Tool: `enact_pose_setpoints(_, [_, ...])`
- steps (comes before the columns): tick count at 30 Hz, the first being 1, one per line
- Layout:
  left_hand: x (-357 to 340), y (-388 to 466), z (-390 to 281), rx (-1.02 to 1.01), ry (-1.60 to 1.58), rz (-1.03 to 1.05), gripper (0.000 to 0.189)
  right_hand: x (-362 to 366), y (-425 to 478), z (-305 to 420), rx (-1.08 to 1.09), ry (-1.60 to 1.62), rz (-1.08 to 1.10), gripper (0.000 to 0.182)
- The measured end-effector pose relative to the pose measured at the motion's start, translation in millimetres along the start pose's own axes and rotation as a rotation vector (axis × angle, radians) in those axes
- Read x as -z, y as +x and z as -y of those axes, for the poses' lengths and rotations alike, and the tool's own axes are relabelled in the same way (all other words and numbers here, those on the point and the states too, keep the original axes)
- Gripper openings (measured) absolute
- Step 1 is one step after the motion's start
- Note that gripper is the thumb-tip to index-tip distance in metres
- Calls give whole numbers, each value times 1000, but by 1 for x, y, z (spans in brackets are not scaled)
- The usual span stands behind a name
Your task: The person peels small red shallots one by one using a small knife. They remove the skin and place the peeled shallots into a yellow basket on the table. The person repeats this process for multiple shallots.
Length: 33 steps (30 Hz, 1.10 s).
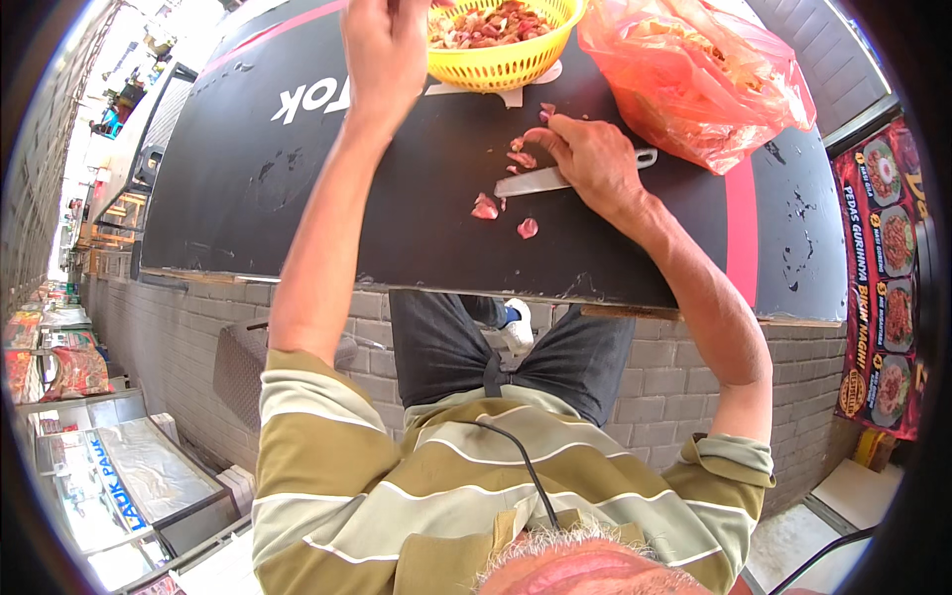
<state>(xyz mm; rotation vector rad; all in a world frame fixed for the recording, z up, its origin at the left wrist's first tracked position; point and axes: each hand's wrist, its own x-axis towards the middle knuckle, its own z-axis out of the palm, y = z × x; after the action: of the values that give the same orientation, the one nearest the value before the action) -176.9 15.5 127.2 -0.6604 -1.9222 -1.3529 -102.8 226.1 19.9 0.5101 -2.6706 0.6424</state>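
My right hand (595, 163) rests over a knife (532, 181) on the black tabletop, its fingers curled around the handle. The blade points left, and the slotted handle end shows past my hand. Thumb and index finger reach toward a small shallot (547, 112). Peeled-looking shallot pieces (485, 207) and skin scraps lie around the blade, with one more piece (527, 227) nearer the table edge. My left hand (390, 52) is raised at the left side of a yellow plastic basket (494, 69) of shallots and skins. Its fingertips are cut off by the top of the picture.
A red translucent plastic bag (692, 89) of pale contents stands right of the basket. The table's front edge (476, 291) runs before my lap. A grey woven stool (242, 364) is at lower left. Food banners (885, 282) hang at right; a glass display case (141, 476) stands at left.
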Motion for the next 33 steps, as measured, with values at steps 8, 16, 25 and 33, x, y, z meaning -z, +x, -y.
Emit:
enact_pose_setpoints(8, [46,-131,-19,346,-134,490,13,12,6,-7,-132,248,75,38])
enact_pose_setpoints(16, [47,-163,-35,83,39,737,7,34,-9,-5,142,52,113,28])
enact_pose_setpoints(25, [26,-160,-35,-96,-57,817,9,46,-26,-17,33,152,182,15])
enact_pose_setpoints(33, [35,-148,-16,119,230,539,29,31,-9,-34,-234,-122,-132,10])
